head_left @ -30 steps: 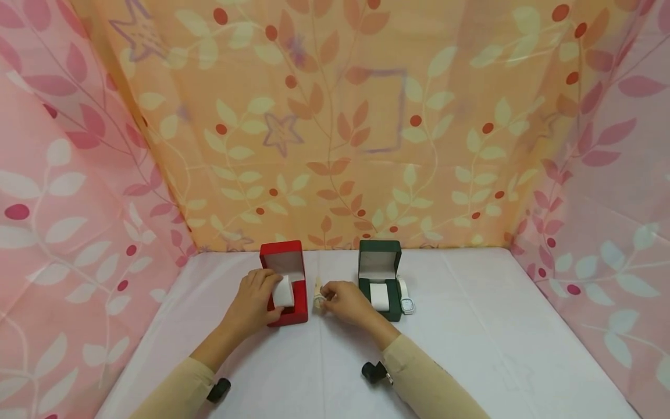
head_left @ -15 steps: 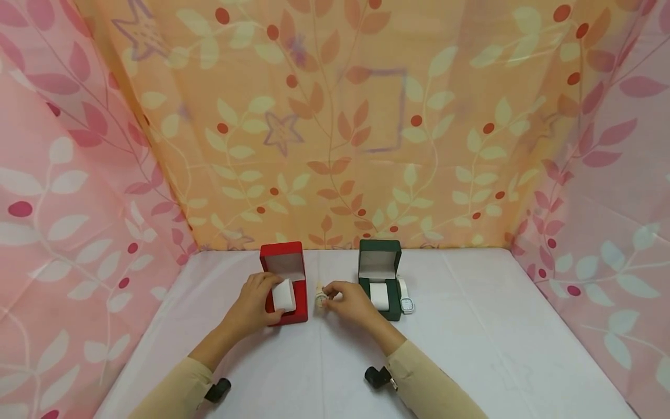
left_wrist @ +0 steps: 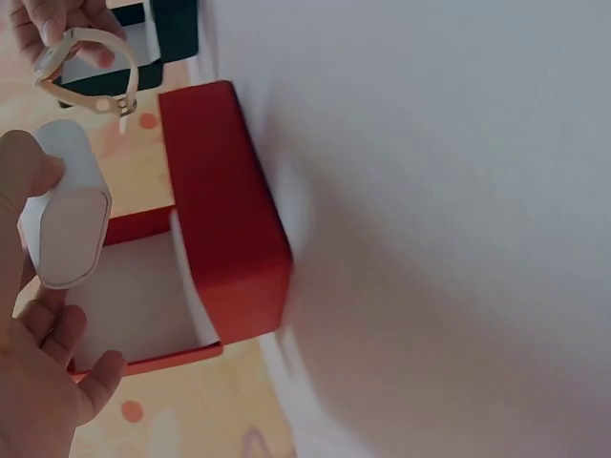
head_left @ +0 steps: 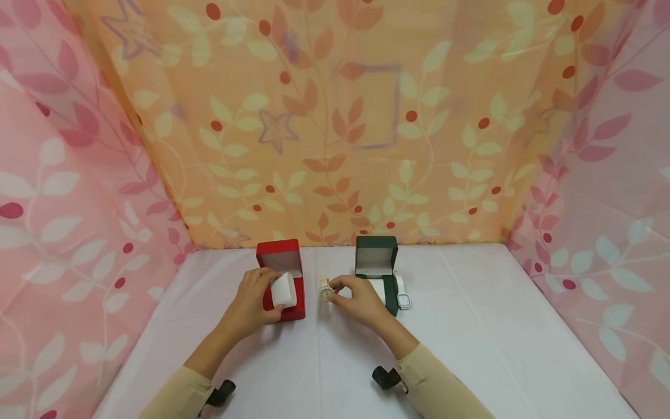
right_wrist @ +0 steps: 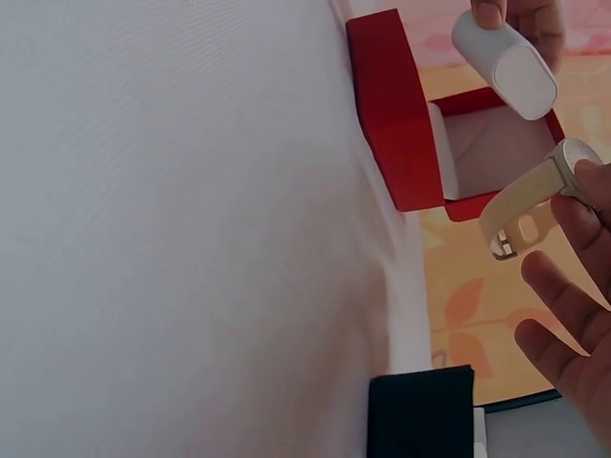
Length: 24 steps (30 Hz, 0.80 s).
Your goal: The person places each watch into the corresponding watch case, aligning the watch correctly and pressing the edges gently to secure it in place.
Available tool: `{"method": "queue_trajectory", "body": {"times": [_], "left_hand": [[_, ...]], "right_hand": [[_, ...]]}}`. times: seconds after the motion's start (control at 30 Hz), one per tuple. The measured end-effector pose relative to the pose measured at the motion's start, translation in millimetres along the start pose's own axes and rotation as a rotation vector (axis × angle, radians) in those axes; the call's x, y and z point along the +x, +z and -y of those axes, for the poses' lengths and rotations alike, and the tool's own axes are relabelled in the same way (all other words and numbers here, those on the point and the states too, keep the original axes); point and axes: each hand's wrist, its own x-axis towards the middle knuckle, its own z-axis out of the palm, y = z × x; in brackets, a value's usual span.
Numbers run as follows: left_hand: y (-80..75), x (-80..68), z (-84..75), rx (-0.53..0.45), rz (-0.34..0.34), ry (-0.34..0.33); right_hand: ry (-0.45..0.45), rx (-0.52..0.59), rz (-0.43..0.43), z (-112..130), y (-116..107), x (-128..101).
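So that its strap (right_wrist: 520, 197) presumably hangs clear, our right fingers (right_wrist: 580, 229) pinch the wristwatch's case (right_wrist: 577, 153); our left fingers (left_wrist: 65, 334) clamp the watch cushion (left_wrist: 72, 224).

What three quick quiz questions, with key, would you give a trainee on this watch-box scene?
1. Multiple choice: which hand holds the cream-strapped watch? A: left. B: right.
2. True or false: the red box and the green box both stand open.
3. Fill in: the left hand holds a white ____.

Key:
1. B, the right hand.
2. True, both lids are raised.
3. Cushion.
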Motion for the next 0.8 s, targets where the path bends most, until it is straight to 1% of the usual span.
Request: {"method": "queue_trajectory", "body": {"times": [0.17,0.33,0.5,0.63,0.8], "left_hand": [[-9.7,2.6,-10.7,-0.025,-0.031,0.032],[-13.0,0.9,-18.1,-0.031,-0.046,0.054],[-14.2,-3.6,-27.2,-0.049,-0.046,0.053],[-14.2,-7.8,-36.1,-0.067,-0.045,0.069],[-10.3,-10.6,-49.3,-0.087,-0.008,0.068]], "right_hand": [[-0.015,0.010,-0.023,5,-11,-4],[-0.030,0.011,-0.041,9,-20,-10],[-0.014,-0.003,-0.050,11,-27,-19],[-0.019,0.013,-0.046,11,-30,-28],[-0.017,0.034,-0.053,13,-36,-42]]}}
